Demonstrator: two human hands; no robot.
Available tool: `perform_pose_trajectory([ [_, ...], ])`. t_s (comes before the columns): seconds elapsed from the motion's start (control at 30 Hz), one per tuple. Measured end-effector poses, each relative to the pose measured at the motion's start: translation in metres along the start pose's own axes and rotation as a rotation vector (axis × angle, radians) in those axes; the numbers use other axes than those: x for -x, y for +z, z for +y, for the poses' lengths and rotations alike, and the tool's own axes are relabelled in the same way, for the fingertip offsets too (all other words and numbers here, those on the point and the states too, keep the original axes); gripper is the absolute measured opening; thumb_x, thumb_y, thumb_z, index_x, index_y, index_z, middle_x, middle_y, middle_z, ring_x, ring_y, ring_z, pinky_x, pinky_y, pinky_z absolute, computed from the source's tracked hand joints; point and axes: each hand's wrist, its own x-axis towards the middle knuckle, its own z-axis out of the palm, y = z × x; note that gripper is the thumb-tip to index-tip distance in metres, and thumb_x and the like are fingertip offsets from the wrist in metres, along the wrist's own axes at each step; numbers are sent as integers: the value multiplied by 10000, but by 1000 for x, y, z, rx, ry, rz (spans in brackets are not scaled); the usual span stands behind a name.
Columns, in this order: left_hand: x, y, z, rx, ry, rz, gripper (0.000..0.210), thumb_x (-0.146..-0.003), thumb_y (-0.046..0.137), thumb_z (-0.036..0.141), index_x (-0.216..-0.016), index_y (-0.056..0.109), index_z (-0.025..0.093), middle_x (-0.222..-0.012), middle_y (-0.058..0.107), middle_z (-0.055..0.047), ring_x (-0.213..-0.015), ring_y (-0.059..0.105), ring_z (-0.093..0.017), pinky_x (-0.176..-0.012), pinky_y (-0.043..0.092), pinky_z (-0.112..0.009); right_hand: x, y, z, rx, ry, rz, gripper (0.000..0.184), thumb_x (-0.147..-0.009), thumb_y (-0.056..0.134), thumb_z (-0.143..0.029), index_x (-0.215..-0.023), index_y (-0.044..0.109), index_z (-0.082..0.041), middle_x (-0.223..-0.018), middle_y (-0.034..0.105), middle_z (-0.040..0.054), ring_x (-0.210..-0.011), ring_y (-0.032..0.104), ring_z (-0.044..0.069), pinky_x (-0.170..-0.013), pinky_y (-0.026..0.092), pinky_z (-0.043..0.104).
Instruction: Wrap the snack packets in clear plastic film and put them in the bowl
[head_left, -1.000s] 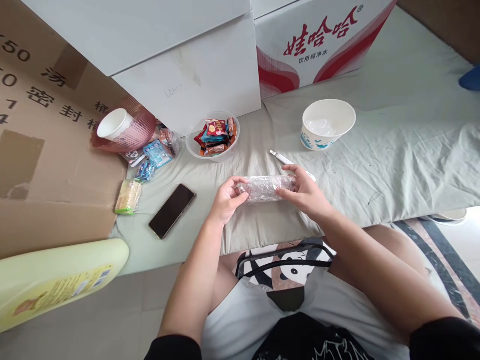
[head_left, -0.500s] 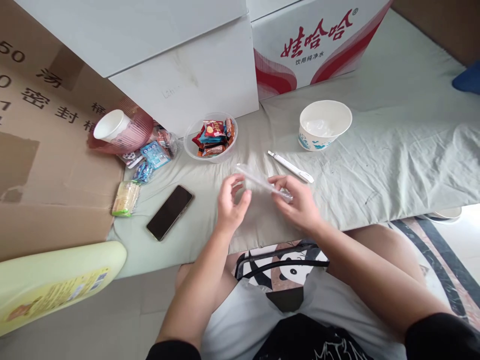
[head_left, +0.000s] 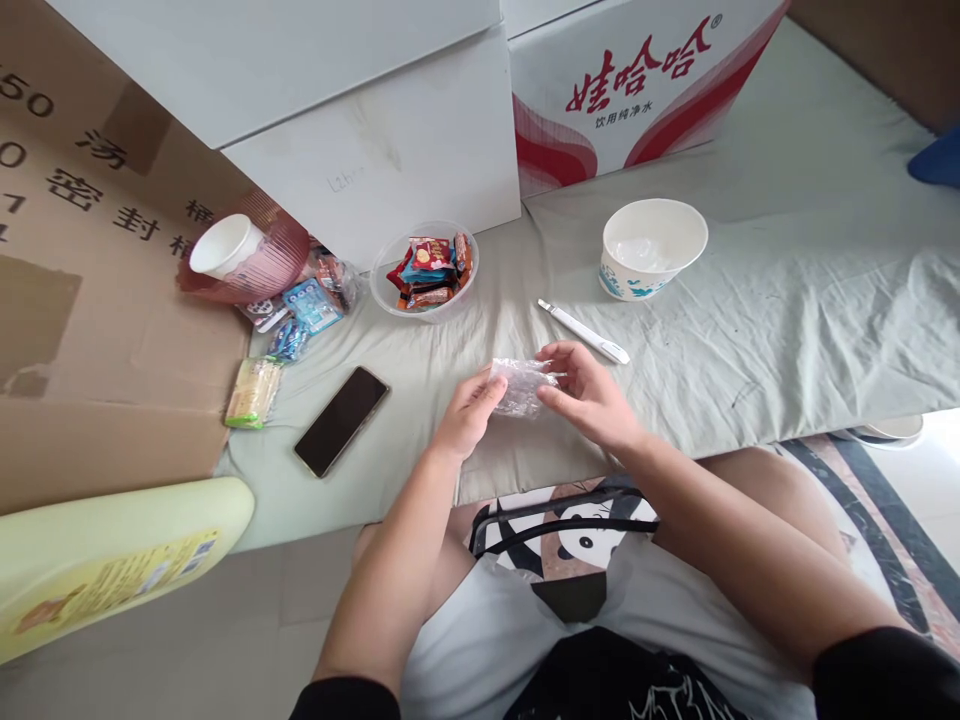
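Observation:
A small, crinkled clear plastic bag [head_left: 519,388] is stretched between my hands just above the cloth. My left hand [head_left: 466,412] pinches its left edge between thumb and fingers. At its right end, my right hand [head_left: 589,395] has thumb and fingers apart, close around the edge; whether they touch it is hard to make out. Behind my right hand lies a white utility knife [head_left: 583,331]. Farther back is a white paper bowl [head_left: 637,285] with blue print and some clear plastic inside. A clear round tub [head_left: 386,300] of wrapped snacks stands behind my left hand.
A black phone [head_left: 342,421] lies to the left on the grey-green cloth [head_left: 750,370]. Beyond it are a toothpick pack [head_left: 254,392], snack packets [head_left: 313,305] and a paper cup [head_left: 225,250] in a reddish basket. Boxes [head_left: 390,150] line the back; a yellow bottle [head_left: 135,560] is at lower left.
My left hand has closed on the plastic's left edge. My right hand's fingers have spread apart. The plastic has turned from edge-on to showing its flat face.

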Motion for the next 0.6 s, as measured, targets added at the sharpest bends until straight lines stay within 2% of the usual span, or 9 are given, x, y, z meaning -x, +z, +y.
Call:
perform_pose_trajectory([
  [0.07,-2,0,-3,9,-10,7,461,-831,741,609,-981,753,173,-923,745,-64,-861,691,-205,-794,551,-312,-2,-1,-1,7,28,-122,427,-766,769,-470,-1065,580,-232,-946,625,28,-794,577,167,-696,482,306],
  [0.13,-4,1,-4,23,20,73,436,-798,787,570,-1003,738,189,-890,723,-33,-807,659,-162,-753,535,-275,-3,-2,-5,45,51,-147,304,-788,726,-442,-936,586,-217,-789,578,-6,-687,525,146,-633,433,294],
  [0.23,-6,3,-1,103,29,139,429,-766,811,533,-1026,710,207,-896,695,-12,-838,652,-141,-773,537,-256,-2,-9,-14,122,35,44,232,-777,689,-406,-805,550,-222,-699,525,-24,-637,471,135,-602,382,287],
  [0.33,-5,4,3,134,8,126,409,-774,783,492,-1048,679,206,-899,678,-8,-846,658,-139,-778,535,-260,3,-23,-23,216,-10,247,210,-762,677,-391,-773,538,-233,-671,503,-32,-615,437,131,-598,354,287],
  [0.43,-3,4,5,79,10,101,386,-787,740,464,-1056,657,200,-884,671,-7,-814,651,-138,-778,526,-273,5,-42,-33,296,-60,361,179,-760,668,-370,-763,552,-234,-674,517,-23,-614,435,136,-601,340,297],
  [0.53,-2,4,5,52,19,71,365,-790,717,453,-1040,647,195,-850,660,2,-797,643,-133,-793,521,-279,-8,-61,-49,392,-111,500,126,-742,664,-283,-758,549,-232,-672,520,-18,-596,419,132,-582,311,314],
  [0.6,-2,4,5,62,22,64,361,-786,717,449,-1031,641,196,-830,655,8,-786,640,-129,-790,520,-278,-23,-72,-64,491,-156,631,158,-724,655,-181,-749,510,-238,-658,489,-33,-576,386,117,-574,289,324],
])
